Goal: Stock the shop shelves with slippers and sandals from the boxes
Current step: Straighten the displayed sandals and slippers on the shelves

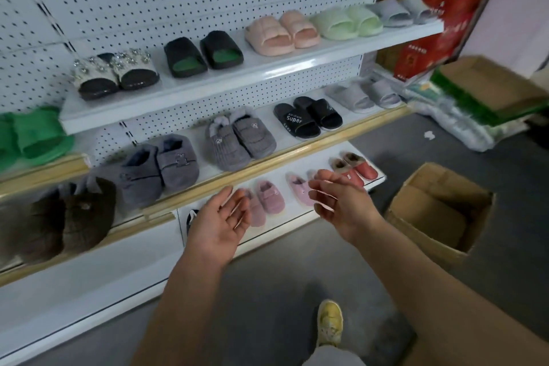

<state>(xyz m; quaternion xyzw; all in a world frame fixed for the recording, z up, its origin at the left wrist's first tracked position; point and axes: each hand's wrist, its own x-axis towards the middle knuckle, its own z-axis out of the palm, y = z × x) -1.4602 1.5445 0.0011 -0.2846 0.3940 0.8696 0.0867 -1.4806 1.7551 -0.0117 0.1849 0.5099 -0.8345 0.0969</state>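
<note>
White shop shelves (208, 83) carry pairs of slippers on three levels. Pink slides (279, 33), green slides (344, 22) and black slides (202, 53) stand on the top shelf. Grey fleece slippers (240, 140) sit on the middle shelf, pink children's slippers (267, 197) on the bottom one. My left hand (222, 220) hovers palm up in front of the bottom shelf, fingers relaxed and holding nothing. My right hand (341, 202) hangs beside it, also holding nothing. An open cardboard box (439, 211) stands on the floor to the right; no slippers show inside it.
Another cardboard box (487, 83) lies on plastic-wrapped packs at the far right. Red cartons (445, 9) are stacked behind the shelf end. My yellow shoe (329, 321) stands on the grey floor. Green slippers (32, 137) sit on the neighbouring shelf at left.
</note>
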